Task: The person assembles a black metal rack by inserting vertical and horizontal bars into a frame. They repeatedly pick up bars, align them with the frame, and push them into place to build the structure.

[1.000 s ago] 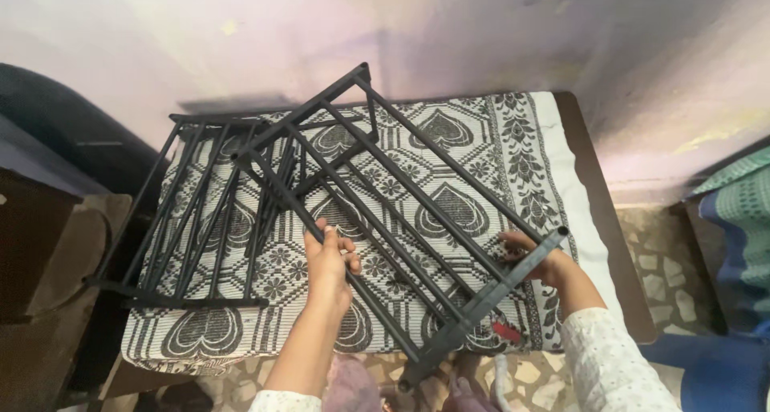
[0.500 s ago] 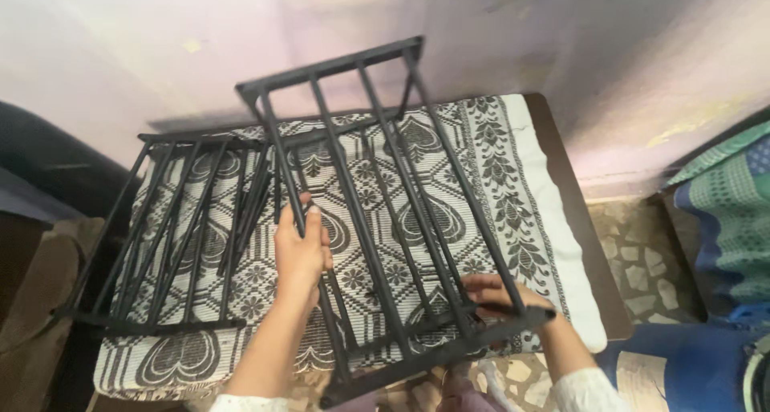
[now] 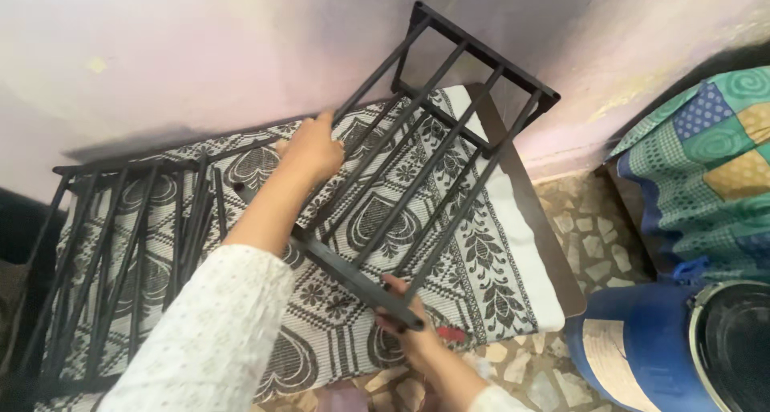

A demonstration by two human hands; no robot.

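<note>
So it's a low dark wooden table (image 3: 561,259) pushed up against the wall, covered with a black-and-white patterned cloth (image 3: 481,259) with hearts and leaves. A black slatted metal rack (image 3: 120,243) lies flat on the cloth's left side, sticking out past the edge.

A black metal rack panel (image 3: 425,139) of parallel bars — tilted, lifted above the patterned cloth (image 3: 481,259), its far end toward the wall.

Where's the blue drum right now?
In the head view the blue drum stands on the floor at lower right, beside the table corner, below the patchwork cloth.
</note>
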